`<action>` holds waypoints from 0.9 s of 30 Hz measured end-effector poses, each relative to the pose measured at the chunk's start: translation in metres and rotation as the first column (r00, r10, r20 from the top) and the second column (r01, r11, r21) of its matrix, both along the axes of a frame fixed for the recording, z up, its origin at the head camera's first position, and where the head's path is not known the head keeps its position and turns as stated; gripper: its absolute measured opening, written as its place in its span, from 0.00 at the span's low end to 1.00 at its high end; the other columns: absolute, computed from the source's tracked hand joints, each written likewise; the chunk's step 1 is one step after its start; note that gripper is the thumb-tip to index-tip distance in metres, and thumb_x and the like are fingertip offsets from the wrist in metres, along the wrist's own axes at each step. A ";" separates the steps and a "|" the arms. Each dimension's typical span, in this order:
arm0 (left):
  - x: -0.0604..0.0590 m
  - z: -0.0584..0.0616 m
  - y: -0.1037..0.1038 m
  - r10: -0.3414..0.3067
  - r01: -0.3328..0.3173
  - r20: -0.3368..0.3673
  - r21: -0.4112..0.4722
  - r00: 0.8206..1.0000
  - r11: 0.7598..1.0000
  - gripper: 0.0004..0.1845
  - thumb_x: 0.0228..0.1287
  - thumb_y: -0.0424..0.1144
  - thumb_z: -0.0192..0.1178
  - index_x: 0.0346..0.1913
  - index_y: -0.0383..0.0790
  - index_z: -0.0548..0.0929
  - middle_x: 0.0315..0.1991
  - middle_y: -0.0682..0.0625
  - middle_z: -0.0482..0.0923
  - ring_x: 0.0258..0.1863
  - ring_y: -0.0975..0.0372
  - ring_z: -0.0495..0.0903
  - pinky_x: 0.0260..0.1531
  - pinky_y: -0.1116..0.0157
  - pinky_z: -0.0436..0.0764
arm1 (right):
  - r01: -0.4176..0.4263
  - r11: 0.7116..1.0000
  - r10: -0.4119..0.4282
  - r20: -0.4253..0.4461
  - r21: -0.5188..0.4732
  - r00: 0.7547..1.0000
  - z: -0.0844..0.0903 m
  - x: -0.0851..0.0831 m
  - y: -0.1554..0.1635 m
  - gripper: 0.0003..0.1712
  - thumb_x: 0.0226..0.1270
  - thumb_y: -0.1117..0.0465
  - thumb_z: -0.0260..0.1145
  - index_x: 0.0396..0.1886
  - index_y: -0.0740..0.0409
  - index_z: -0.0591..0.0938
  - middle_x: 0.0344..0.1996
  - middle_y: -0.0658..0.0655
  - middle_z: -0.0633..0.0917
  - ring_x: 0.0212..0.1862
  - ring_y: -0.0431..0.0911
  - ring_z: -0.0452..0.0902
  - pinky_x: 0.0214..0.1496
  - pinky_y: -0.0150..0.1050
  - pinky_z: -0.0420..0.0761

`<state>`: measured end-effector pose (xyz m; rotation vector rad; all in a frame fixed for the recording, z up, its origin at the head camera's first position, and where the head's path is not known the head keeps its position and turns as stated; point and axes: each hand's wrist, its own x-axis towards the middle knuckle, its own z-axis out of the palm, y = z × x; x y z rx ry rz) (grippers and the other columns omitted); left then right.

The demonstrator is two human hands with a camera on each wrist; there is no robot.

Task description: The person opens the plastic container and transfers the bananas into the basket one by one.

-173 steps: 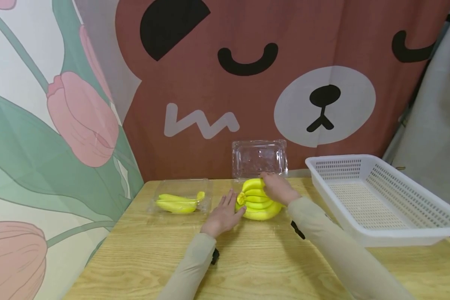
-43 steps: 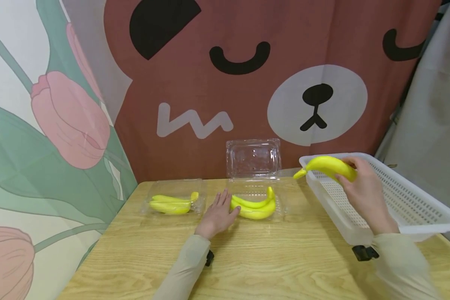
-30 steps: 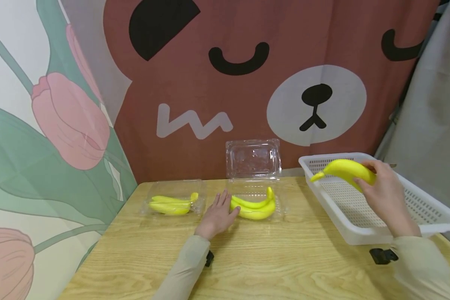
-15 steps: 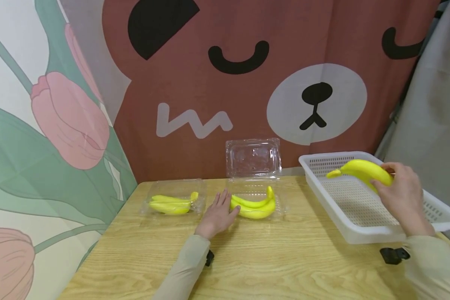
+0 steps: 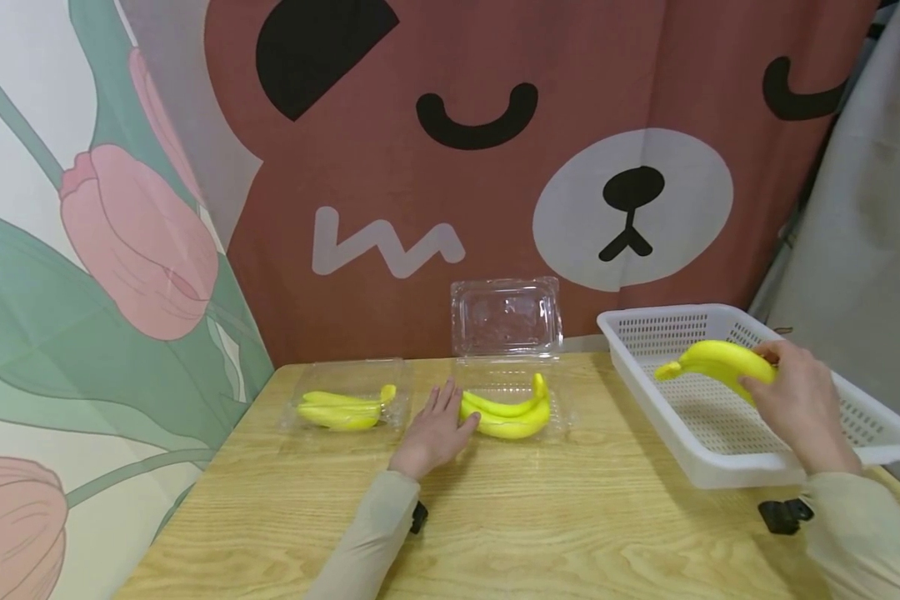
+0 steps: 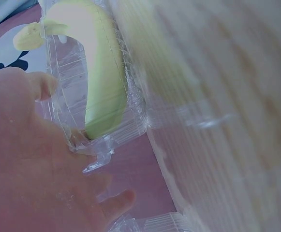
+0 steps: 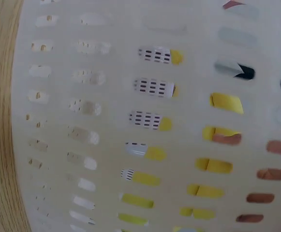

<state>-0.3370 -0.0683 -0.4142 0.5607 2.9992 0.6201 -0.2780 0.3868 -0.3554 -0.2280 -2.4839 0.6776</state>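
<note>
Basket: white basket (image 5: 862, 417), right of frame, on the table (image 5: 570, 533).
Open box: clear clamshell (image 5: 506, 321), centre, two bananas (image 5: 506, 414) inside.
Your right hand (image 5: 798, 400): fingers curled round one banana (image 5: 716, 362) (inside the basket).
Your left hand (image 5: 435, 429): flat, fingers straight, touching the clamshell's left edge.

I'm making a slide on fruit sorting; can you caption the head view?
Right hand holds a banana over a white basket; left hand steadies an open clamshell box.
</note>
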 end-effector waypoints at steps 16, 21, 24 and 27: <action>0.001 0.002 0.000 0.006 -0.006 0.000 0.010 1.000 1.000 0.39 0.77 0.60 0.37 0.78 0.37 0.50 0.79 0.47 0.36 0.77 0.52 0.36 0.72 0.48 0.50 | -0.025 1.000 0.024 0.057 0.016 0.998 -0.005 -0.002 0.004 0.29 0.60 0.69 0.68 0.58 0.77 0.69 0.47 0.77 0.74 0.40 0.64 0.69 0.37 0.55 0.69; 0.002 0.002 0.001 0.009 -0.009 0.000 0.000 1.000 1.000 0.39 0.77 0.61 0.36 0.78 0.37 0.49 0.79 0.47 0.36 0.77 0.51 0.36 0.72 0.47 0.50 | -0.008 0.999 0.006 0.069 0.034 0.998 -0.005 -0.004 0.002 0.36 0.59 0.66 0.71 0.63 0.77 0.67 0.54 0.80 0.70 0.51 0.71 0.63 0.50 0.67 0.66; 0.001 0.001 0.001 0.011 -0.011 -0.006 -0.005 1.000 1.000 0.39 0.77 0.61 0.36 0.78 0.37 0.49 0.79 0.47 0.36 0.77 0.51 0.37 0.72 0.47 0.50 | -0.001 0.999 -0.002 0.092 0.034 0.996 -0.003 -0.005 0.000 0.42 0.57 0.64 0.74 0.67 0.76 0.64 0.59 0.81 0.67 0.58 0.74 0.57 0.57 0.73 0.60; 0.001 0.000 0.000 0.011 -0.011 -0.010 -0.002 1.000 1.000 0.39 0.77 0.61 0.36 0.78 0.37 0.49 0.79 0.47 0.36 0.77 0.51 0.37 0.72 0.47 0.51 | -0.008 1.000 0.005 0.113 0.022 0.994 -0.002 -0.005 -0.001 0.45 0.58 0.62 0.74 0.69 0.75 0.62 0.61 0.81 0.66 0.58 0.75 0.57 0.58 0.74 0.59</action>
